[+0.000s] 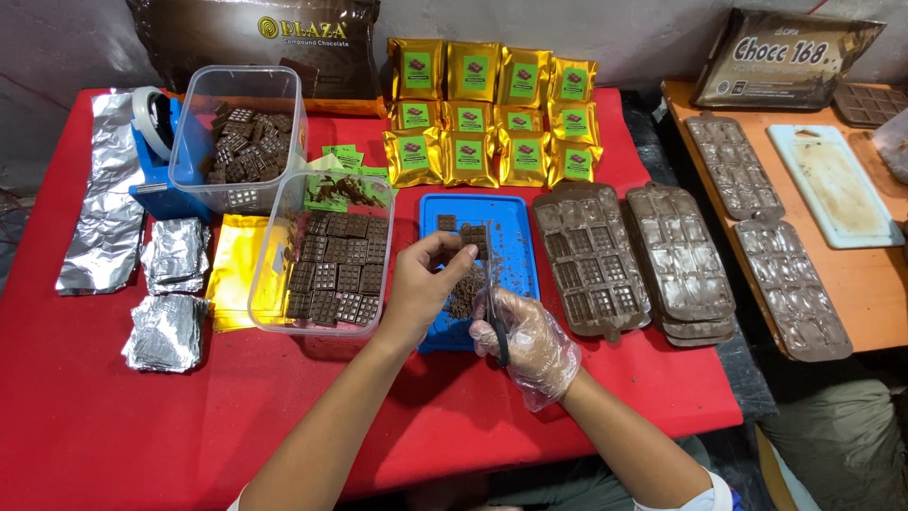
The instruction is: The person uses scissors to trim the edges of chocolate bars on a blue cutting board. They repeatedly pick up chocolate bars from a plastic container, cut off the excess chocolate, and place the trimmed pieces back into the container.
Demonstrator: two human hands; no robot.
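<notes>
Chocolate piece sits pinched in the left hand fingers over the blue tray. Gloved right hand grips a dark blade beside it. Trimming would go best kept above the tray, with light strokes, so crumbs land there.

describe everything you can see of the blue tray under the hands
The blue tray is a flat rectangular plastic tray with a low raised rim, lying on the red tablecloth between a clear tub of chocolate squares and stacked brown moulds. A few chocolate squares and scattered crumbs sit on it. The bare left hand and gloved right hand hover over its near half, hiding that edge.
</notes>
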